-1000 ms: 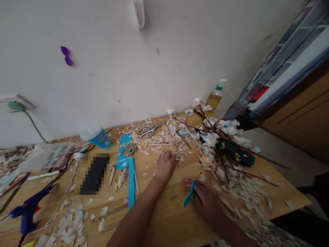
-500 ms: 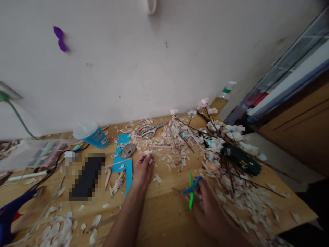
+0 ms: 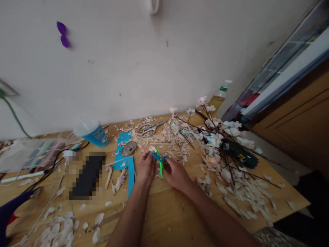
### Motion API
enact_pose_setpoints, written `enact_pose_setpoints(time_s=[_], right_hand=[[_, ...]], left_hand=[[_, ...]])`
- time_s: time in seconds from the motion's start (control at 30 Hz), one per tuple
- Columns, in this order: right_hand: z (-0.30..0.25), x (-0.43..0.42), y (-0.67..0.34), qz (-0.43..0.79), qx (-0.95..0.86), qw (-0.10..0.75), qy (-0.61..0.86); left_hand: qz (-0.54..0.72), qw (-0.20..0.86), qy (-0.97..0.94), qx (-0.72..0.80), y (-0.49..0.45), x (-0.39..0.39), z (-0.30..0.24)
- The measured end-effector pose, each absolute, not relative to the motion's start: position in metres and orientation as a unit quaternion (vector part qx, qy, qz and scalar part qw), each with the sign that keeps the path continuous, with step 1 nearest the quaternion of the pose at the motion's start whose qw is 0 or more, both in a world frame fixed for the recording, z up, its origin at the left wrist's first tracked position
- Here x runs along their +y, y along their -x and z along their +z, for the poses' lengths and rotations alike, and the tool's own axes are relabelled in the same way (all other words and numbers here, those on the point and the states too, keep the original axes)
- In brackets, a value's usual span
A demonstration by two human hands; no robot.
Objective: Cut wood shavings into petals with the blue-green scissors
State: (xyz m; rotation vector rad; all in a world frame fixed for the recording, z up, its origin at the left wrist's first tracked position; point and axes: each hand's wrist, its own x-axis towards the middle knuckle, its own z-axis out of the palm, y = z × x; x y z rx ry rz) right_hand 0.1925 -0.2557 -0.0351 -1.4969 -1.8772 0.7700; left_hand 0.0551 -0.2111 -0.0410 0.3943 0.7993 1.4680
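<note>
Between the fingertips of my left hand (image 3: 146, 168) is a small pale petal-like piece (image 3: 152, 149). My right hand (image 3: 175, 173) grips small scissors (image 3: 159, 158) with blue and green parts. The scissors point up and left, with their blades at the pale piece; whether they touch it I cannot tell. Pale scraps (image 3: 177, 142) lie scattered just beyond both hands. A round grey dish (image 3: 129, 148) rests partly on blue paper (image 3: 124, 136), left of my left hand.
Metal scissors (image 3: 149, 130) lie near the wall. Brown branches with white flowers (image 3: 214, 139) and a dark green object (image 3: 241, 153) cover the right side. A bottle (image 3: 217, 101) stands behind. To the left are a blue cup (image 3: 93, 133) and a glue gun (image 3: 15, 207).
My right hand has moved left and up with the scissors, bringing them to the pale piece in my left hand. My left hand has stayed almost in place.
</note>
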Motion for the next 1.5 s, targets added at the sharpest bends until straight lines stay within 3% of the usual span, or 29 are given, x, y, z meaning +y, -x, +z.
enact_pose_setpoints(time_s=[0.43, 0.7, 1.0, 1.5], right_hand=[[-0.041, -0.256, -0.195, 0.269, -0.702, 0.319, 0.577], [-0.048, -0.253, -0.196, 0.254, -0.701, 0.274, 0.607], [-0.049, -0.255, -0.196, 0.27, -0.687, 0.307, 0.601], [-0.057, -0.247, -0.202, 0.271, -0.681, 0.315, 0.603]], left_hand=[[0.644, 0.614, -0.269, 0.368, -0.053, -0.209, -0.046], [0.642, 0.597, -0.31, 0.368, -0.046, -0.207, -0.05], [0.615, 0.585, -0.358, 0.39, -0.045, -0.208, -0.054], [0.623, 0.607, -0.317, 0.377, -0.048, -0.208, -0.06]])
